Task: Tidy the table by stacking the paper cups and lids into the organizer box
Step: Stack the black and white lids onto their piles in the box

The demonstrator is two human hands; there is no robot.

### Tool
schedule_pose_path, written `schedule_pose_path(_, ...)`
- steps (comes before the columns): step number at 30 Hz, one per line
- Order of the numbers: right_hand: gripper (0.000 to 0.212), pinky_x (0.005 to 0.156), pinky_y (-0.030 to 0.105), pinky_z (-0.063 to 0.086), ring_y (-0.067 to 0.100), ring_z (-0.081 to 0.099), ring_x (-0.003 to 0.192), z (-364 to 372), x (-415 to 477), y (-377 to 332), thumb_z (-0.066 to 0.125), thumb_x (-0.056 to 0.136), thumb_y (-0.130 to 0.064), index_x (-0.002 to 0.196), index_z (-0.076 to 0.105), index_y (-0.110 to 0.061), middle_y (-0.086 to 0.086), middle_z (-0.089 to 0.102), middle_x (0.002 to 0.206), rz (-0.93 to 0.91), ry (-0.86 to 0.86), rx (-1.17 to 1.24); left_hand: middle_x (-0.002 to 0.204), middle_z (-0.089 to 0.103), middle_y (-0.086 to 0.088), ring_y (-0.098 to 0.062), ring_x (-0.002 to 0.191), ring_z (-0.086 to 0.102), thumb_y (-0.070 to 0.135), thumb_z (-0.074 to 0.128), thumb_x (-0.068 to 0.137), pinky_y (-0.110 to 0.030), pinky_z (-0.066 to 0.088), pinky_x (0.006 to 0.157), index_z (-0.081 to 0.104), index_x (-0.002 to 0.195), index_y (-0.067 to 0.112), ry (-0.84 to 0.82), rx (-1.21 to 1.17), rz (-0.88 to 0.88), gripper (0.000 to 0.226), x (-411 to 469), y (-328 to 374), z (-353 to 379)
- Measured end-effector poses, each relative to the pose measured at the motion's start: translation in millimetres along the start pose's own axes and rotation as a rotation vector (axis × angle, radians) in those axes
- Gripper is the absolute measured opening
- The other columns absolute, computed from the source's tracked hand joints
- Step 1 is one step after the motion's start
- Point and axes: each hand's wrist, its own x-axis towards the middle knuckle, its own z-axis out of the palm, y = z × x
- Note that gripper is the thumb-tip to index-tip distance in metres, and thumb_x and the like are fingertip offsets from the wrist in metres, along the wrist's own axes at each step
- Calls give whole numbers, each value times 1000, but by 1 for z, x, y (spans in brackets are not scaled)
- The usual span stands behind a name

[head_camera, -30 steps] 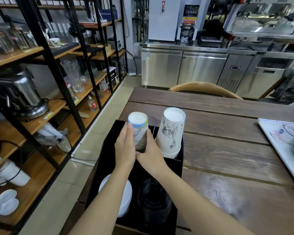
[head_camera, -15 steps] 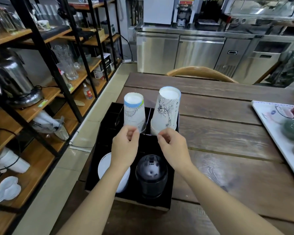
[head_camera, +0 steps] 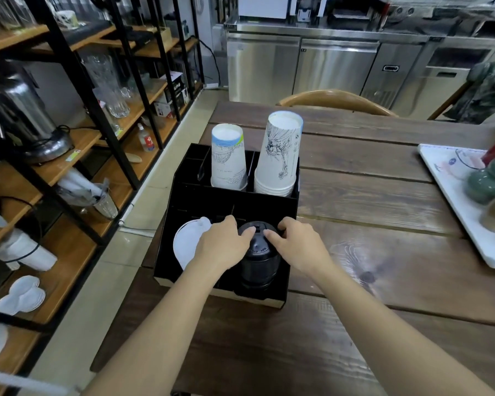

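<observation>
A black organizer box (head_camera: 226, 204) sits at the left edge of the wooden table (head_camera: 369, 252). Its two rear compartments hold upside-down stacks of paper cups: a shorter stack with a blue-green band (head_camera: 228, 158) and a taller stack with an ink drawing (head_camera: 279, 155). The front right compartment holds a stack of black lids (head_camera: 259, 270); the front left holds white lids (head_camera: 185, 247). My left hand (head_camera: 223, 244) and my right hand (head_camera: 297, 247) rest on either side of the black lid stack, fingertips on its top.
A white tray (head_camera: 452, 201) with green and brown rounded items lies at the table's right edge. A wooden chair back (head_camera: 335, 100) stands behind the table. Shelving with glassware and appliances (head_camera: 69, 124) lines the left; steel counters (head_camera: 340, 61) stand at the back.
Both hands left the shorter cup stack, drew back toward me and came down onto the black lid stack. The camera tilted down.
</observation>
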Motion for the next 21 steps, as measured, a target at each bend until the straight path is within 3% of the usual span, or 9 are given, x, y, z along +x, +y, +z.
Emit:
schedule_pose_path(2, 40, 71, 40, 53, 36, 65, 84, 2, -4, 1, 47, 90, -50, 86, 53, -10, 13, 67, 91, 37, -42, 8, 105, 65, -12, -28, 66, 69, 56, 39, 89, -31, 53, 54, 44, 123, 10, -61, -19, -56, 57, -5, -1, 3)
schedule_pose_path(4, 40, 58, 41, 56, 35, 69, 69, 4, -8, 0, 44, 92, -48, 72, 44, -13, 15, 66, 83, 65, -101, 47, 109, 64, -12, -28, 67, 70, 58, 39, 88, -34, 59, 58, 41, 130, 10, -120, -83, -107, 64, -8, -3, 6)
schedule_pose_path(8, 34, 34, 28, 48, 28, 68, 55, 4, -12, 4, 44, 94, -42, 80, 48, -11, 8, 61, 69, 73, -171, 123, 112, 58, -9, -24, 80, 68, 61, 41, 87, -33, 61, 62, 35, 138, 13, -198, -289, -154, 70, -13, -10, 15)
schedule_pose_path(12, 32, 35, 26, 50, 23, 66, 52, 3, -17, 10, 46, 95, -38, 103, 53, -8, 8, 64, 69, 58, -243, 172, 132, 51, -7, -24, 101, 59, 57, 51, 85, -33, 58, 72, 38, 135, 13, -272, -480, -146, 67, -16, -19, 20)
schedule_pose_path(16, 34, 35, 25, 47, 21, 66, 52, 5, -21, 11, 47, 95, -38, 113, 52, -9, 8, 64, 74, 45, -229, 179, 146, 42, -5, -25, 127, 47, 49, 53, 88, -38, 50, 93, 34, 141, 14, -298, -641, -161, 67, -19, -23, 23)
schedule_pose_path(21, 35, 32, 22, 41, 21, 65, 52, 4, -18, 3, 43, 96, -39, 106, 53, -8, 12, 67, 83, 52, -206, 160, 140, 49, -4, -23, 126, 48, 51, 45, 91, -42, 42, 105, 39, 138, 12, -214, -685, -160, 61, -20, -21, 31)
